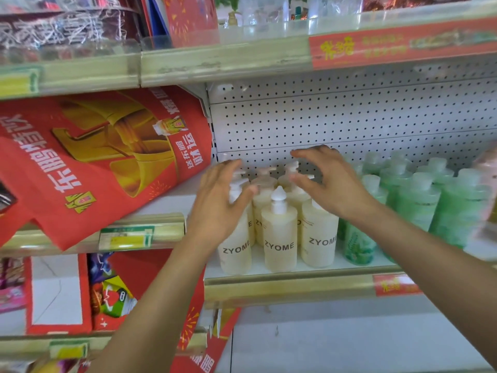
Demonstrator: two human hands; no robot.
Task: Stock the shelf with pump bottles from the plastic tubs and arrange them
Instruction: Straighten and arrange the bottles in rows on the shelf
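Left hand [220,203]: grip released, fingers spread, palm against leftmost cream bottle [235,249].
Right hand [329,181]: grip released, hovering above rear pump heads.
Cream bottles: clustered on shelf [290,285] between both grips.
Green bottles [419,200]: just right of right grip.

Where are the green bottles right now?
In the head view, the green bottles stand on the shelf right of the cream ZYOME bottles, beyond the right hand.
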